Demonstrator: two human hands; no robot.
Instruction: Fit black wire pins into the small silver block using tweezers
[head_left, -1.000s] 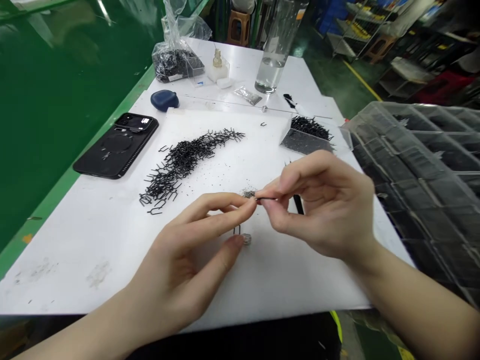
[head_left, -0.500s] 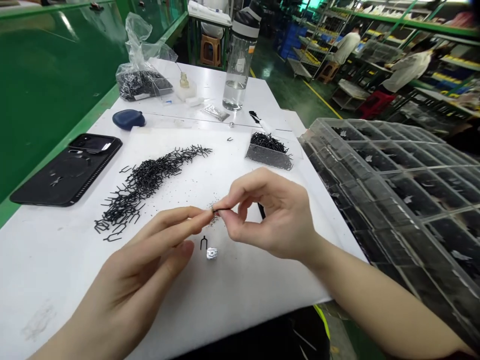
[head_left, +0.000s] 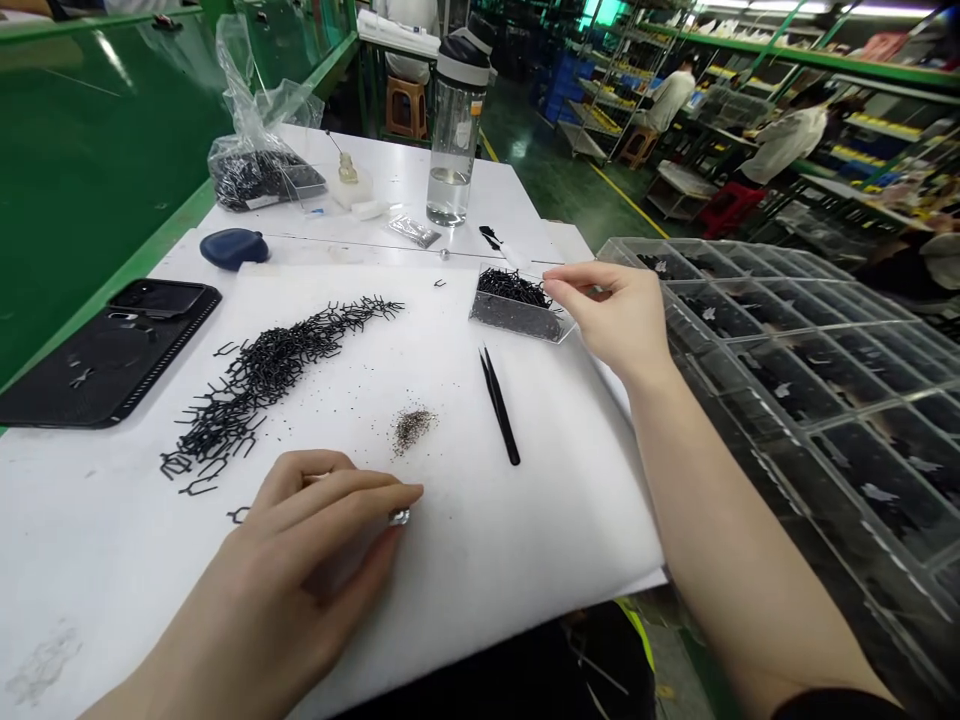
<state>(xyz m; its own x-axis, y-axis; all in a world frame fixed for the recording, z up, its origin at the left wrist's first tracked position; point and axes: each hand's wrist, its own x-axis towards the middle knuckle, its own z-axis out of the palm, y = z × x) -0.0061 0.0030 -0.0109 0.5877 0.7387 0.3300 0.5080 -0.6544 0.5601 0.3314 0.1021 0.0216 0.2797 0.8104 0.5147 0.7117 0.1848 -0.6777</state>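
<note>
While the right hand reaches the edge of a clear, hard-sided box full of thin black forked pieces, its thumb and fingertip nearly meet; I cannot tell whether they hold a piece. Loosely curled, the left hand partly hides a small shiny lump and a loose fork; whether it grips the lump is unclear. Beyond it spreads a tangled, wiry heap. Between the 2 hands lie slim black tweezers and fine grit. Farther out stand a see-through bottle and a crinkled plastic bag; clear compartment trays crowd the right hand's outer side.
</note>
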